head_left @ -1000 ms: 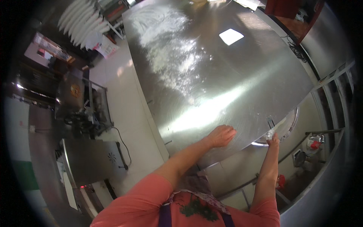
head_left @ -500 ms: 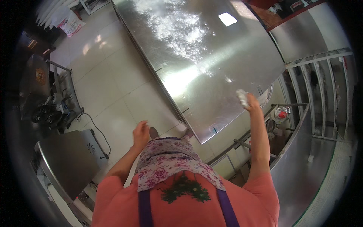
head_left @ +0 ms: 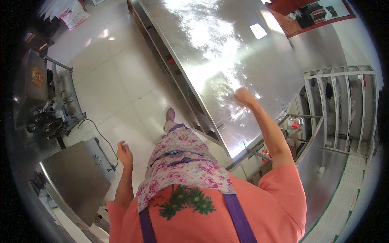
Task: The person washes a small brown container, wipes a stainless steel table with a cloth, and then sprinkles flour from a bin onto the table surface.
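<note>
Over the near right part of a steel worktable (head_left: 279, 60), my right hand (head_left: 245, 98) reaches out with its fingers curled in. Whether anything is inside them is hidden. Loose white powder, like flour (head_left: 233, 109), lies scattered on the steel below and to the left of this hand. A thicker, whiter patch of powder stretches toward the table's far end. My left hand (head_left: 125, 154) hangs over the floor at the left, touching nothing, its fingers loosely bent and apart.
A steel-topped unit (head_left: 79, 178) stands at the left, with a cable (head_left: 99, 133) on the tiled floor beside it. Behind is a wheeled metal machine (head_left: 50, 117). Metal racks (head_left: 340, 109) stand at the right. A white sack (head_left: 74, 15) sits far left.
My right hand swung left over the table, and the white powder clump it held no longer shows. Fresh powder covers the near tabletop. My left hand moved left and lower.
</note>
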Tool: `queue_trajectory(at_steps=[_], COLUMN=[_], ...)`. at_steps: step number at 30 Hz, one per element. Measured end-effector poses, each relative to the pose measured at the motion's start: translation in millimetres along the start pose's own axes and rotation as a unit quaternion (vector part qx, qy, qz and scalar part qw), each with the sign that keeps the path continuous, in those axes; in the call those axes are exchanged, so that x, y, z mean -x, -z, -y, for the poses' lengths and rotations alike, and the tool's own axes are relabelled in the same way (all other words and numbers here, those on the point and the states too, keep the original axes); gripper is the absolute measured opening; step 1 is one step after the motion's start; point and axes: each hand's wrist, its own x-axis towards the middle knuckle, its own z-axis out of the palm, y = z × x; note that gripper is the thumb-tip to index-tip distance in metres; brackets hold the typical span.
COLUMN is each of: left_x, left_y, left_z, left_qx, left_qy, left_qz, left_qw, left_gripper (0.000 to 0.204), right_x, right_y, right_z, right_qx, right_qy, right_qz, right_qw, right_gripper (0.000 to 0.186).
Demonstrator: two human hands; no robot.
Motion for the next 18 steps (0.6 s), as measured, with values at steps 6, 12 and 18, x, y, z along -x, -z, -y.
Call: queue_trajectory(at_steps=[6,12,18], left_x=[-134.0,-179.3,-238.9], left_y=[-20.4,-9.5,-12.1], left_z=[-73.4,-50.9,-76.0], left_qx=[0.036,-0.006,0.017], left_qy=[-0.025,0.037,0.046], left_qz=[0.043,-0.043,-0.019], left_qw=[0.998,0.998,0.999], left_gripper=[0.016,0.015,0.014], right_x=[-104.6,-173.1,-278.6], right_y=[83.5,41.7,97.9], right_z=[100.9,106.7,201.0], right_qx=[-0.115,0.019,-0.09], right_qy=[-0.047,0.097,0.065], right_qz=[-0.042,0.201,0.063], right_qw=[0.991,0.975,0.992], right_gripper=[0.044,0.033,0.027])
